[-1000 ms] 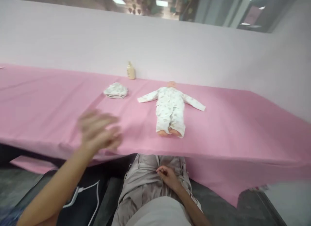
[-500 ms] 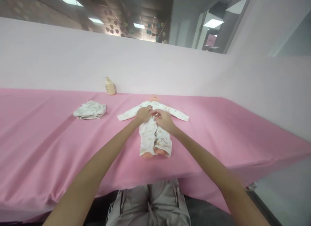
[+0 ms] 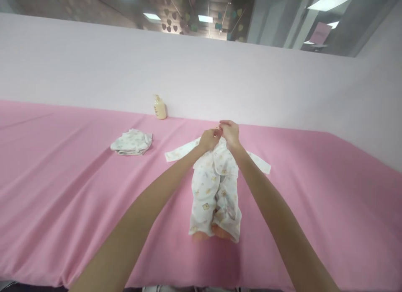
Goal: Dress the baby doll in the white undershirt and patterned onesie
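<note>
A baby doll lies on its back in a white printed jacket (image 3: 225,161) and matching trousers (image 3: 205,195). Its sleeves spread out to both sides, and its feet (image 3: 201,236) poke out of the trouser legs toward me. At the collar, my left hand (image 3: 210,139) is closed, its fingers pinching the jacket's neck edge. Close beside it, my right hand (image 3: 230,133) has its fingertips pressed together at the same collar. What exactly lies between the fingertips is too small to make out. Most of the doll's head is hidden behind my hands.
Left of the doll sits a folded stack of white printed cloth (image 3: 133,142). A pale yellow pump bottle (image 3: 160,107) stands against the white wall (image 3: 125,70). Pink cloth (image 3: 94,191) covers the table, with a window above the wall.
Both hands have gone from the jacket's chest up to the collar. The jacket's front flap now lies over the top of the trousers. My view has moved closer.
</note>
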A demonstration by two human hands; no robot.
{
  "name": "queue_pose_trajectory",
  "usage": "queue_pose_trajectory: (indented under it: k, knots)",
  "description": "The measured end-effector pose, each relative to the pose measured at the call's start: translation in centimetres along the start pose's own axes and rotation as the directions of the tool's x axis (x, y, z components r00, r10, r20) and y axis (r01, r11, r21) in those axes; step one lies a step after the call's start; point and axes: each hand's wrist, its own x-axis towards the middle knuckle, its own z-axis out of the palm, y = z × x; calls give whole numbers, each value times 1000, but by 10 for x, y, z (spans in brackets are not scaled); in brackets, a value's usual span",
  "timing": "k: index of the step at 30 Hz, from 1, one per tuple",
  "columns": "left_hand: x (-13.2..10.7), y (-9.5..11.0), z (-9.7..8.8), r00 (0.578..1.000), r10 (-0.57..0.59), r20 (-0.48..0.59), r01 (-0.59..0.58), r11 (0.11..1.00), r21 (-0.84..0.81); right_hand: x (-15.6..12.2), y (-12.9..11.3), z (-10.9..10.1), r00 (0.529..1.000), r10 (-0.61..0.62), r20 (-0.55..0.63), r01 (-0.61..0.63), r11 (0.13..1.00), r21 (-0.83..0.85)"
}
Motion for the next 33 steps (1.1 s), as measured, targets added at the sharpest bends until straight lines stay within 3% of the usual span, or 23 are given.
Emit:
queue_pose_trajectory:
  k: [3, 5, 9, 12, 15, 21, 26, 33]
  knots:
    - [15, -9, 18, 988, -149, -32, 151, 985, 82, 8, 28, 2, 997, 71, -40, -75, 993, -94]
    - [20, -15, 27, 981, -190, -43, 194, 971, 139, 9, 45, 3, 998, 40, -39, -46, 983, -176]
    - [23, -26, 38, 977, -209, -43, 214, 950, 227, 5, 73, 8, 999, 2, -38, -11, 975, -221]
    - [20, -31, 42, 984, -179, -25, 179, 945, 275, 1, 85, 13, 994, -106, -34, 94, 961, -259]
    - [18, -34, 46, 988, -150, -36, 154, 949, 275, -1, 90, 13, 981, -192, -28, 180, 953, -246]
    - [19, -39, 49, 995, -69, -67, 81, 978, 190, -2, 89, 9, 971, -240, 1, 235, 947, -220]
    - [19, -40, 49, 995, -83, -61, 90, 989, 118, -3, 86, 6, 959, -284, 2, 275, 926, -258]
    - [18, -41, 47, 997, -2, -71, 5, 999, 42, -7, 83, 5, 953, -272, -131, 224, 929, -296]
